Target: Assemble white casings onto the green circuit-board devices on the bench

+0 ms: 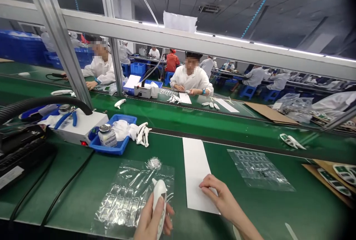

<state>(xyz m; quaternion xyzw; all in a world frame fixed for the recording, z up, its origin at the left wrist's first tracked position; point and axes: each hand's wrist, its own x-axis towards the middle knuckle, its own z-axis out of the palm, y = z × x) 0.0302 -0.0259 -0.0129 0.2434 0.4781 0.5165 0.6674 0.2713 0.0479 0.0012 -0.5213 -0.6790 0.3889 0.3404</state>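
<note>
My left hand (151, 216) is wrapped around a white handheld device housing (160, 191), long and curved, tilted with its narrow tip up. Beneath and behind it lies a clear plastic bag (119, 204) with transparent moulded pieces in it. My right hand (217, 195) is over the lower part of a white paper strip (196, 169), thumb and fingertips pinched together. Whatever sits between those fingertips, if anything, is too small to make out. On the right, a second clear bag (258, 167) rests flat on the green table.
A blue tray (121, 147) holds a dispenser bottle (107, 136) and white cloths. White curved parts (143, 135) lie beside it. Pliers (66, 118) rest on a white box (83, 127) at left. Circuit boards on cardboard (310, 173) sit at right. Co-workers sit across the green belt (167, 112).
</note>
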